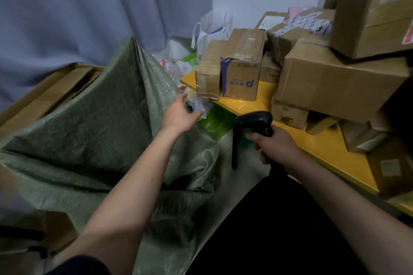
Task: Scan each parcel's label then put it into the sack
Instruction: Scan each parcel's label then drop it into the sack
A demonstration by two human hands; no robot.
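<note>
Fingers (196, 114) of the left hand (178, 116) reach out at mid-frame, spread and relaxed, touching a small clear plastic parcel (197, 104) that hangs off the yellow table's (321, 145) near corner, though whether they grip it I cannot tell; the right hand (274, 143), lower right of centre, is clamped round a black scanner (254, 121); the green woven sack (107, 123) slumps open across the left half of the frame, just beside the left hand; brown cardboard boxes (335, 82) crowd the table at upper right; a white plastic bag (212, 27) stands behind them, against the grey curtain (73, 6).
</note>
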